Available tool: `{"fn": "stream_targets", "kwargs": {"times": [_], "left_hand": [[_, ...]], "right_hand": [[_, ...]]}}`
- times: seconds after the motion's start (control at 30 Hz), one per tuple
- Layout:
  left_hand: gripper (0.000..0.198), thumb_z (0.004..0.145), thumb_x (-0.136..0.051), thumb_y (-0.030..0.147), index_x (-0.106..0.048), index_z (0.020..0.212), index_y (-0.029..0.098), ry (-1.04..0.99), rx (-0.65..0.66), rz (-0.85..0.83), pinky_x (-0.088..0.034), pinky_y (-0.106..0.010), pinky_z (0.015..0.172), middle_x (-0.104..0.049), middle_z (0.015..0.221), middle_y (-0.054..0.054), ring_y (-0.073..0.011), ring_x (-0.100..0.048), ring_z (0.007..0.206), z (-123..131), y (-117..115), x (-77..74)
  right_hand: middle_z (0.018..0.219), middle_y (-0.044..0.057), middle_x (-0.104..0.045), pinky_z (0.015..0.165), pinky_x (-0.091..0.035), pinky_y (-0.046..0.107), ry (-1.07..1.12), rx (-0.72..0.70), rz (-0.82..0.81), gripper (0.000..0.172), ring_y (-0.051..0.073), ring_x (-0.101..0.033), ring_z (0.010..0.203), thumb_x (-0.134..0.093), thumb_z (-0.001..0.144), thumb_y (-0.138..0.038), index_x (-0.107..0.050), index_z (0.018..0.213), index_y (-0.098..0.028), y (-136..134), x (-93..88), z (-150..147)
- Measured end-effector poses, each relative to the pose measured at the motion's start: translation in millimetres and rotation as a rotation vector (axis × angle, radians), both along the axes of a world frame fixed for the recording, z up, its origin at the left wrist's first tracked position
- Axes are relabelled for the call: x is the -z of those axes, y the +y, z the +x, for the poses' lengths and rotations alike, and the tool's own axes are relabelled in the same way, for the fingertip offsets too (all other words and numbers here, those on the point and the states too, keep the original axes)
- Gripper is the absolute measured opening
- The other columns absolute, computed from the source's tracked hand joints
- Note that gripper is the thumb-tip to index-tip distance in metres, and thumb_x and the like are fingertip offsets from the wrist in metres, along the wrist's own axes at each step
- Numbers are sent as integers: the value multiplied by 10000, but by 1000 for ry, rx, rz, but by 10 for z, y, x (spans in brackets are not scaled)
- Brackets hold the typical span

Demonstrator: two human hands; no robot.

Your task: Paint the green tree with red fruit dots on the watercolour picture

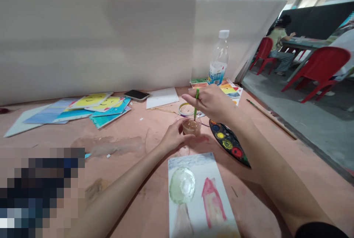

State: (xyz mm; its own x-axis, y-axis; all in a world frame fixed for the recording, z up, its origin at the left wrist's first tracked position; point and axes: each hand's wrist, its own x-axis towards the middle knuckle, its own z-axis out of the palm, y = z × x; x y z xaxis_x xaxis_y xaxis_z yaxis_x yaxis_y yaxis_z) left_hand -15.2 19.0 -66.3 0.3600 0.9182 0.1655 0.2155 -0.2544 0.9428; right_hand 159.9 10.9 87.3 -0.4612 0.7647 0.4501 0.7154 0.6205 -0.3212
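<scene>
From the head view, the clear cup (191, 127) of murky brown water could tip if the green-handled paintbrush (196, 101) knocks it, spilling onto the nearby house painting (200, 193). The left hand (173, 137) steadies the cup on the worktop (304, 157), while the right hand (211, 101), just apart, pinches the brush upright above it.

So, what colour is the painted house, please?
The house is pink with red lines; the head view shows it best.
</scene>
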Motion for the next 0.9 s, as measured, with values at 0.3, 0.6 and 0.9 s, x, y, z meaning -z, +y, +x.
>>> {"fn": "stream_targets", "kwargs": {"times": [0.3,0.6,0.9], "left_hand": [[619,655,-826,191,-607,1234,183,9,-6,1,-457,-419,1038,-639,1263,-110,-282,-602,1178,6,1,5],[645,647,-852,210,-603,1242,187,9,2,-17,-455,-434,1049,-636,1280,-108,-291,-597,1194,-8,38,51],[642,652,-847,224,-601,1244,184,-22,21,-27,-470,-439,1038,-647,1283,-116,-291,-605,1196,-3,31,52]], "right_hand": [[591,-24,-328,606,-253,277,-123,16,162,386,122,-324,565,-442,1029,-275,-493,657,-185,17,45,-5],[586,-18,-359,570,-198,290,-236,76,83,397,120,-284,556,-490,1020,-304,-508,643,-178,-71,-14,-87],[600,-6,-408,561,-190,287,-310,89,107,391,123,-313,568,-515,1008,-327,-547,649,-176,-105,-29,-110]]}}
